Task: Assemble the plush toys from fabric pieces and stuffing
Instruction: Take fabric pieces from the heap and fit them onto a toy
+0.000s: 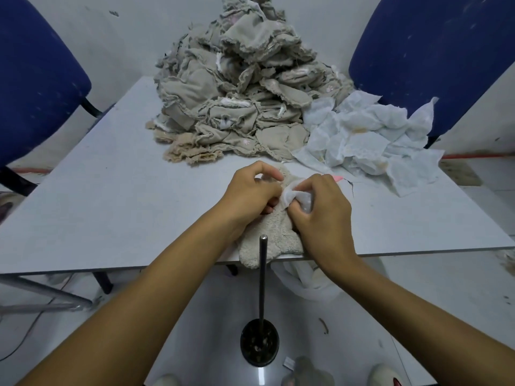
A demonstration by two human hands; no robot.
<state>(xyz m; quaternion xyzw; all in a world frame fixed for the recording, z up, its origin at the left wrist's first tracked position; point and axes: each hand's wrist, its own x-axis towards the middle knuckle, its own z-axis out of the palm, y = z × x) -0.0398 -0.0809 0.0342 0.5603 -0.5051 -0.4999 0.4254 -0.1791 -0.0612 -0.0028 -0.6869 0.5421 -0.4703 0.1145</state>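
- Hands worked one fleecy plush skin (274,238) at the table (111,190) edge: left hand (252,192) pinched its opening, right hand (320,207) clamped a white stuffing pad (292,196).
- Beyond that skin, a tall pile of unstuffed fabric pieces (237,101) apparently awaited filling.

A pale grey worktop (111,196) stands on a light floor (459,302). Two blue chairs (36,79) (434,51) flank it, before a whitish wall (125,29).
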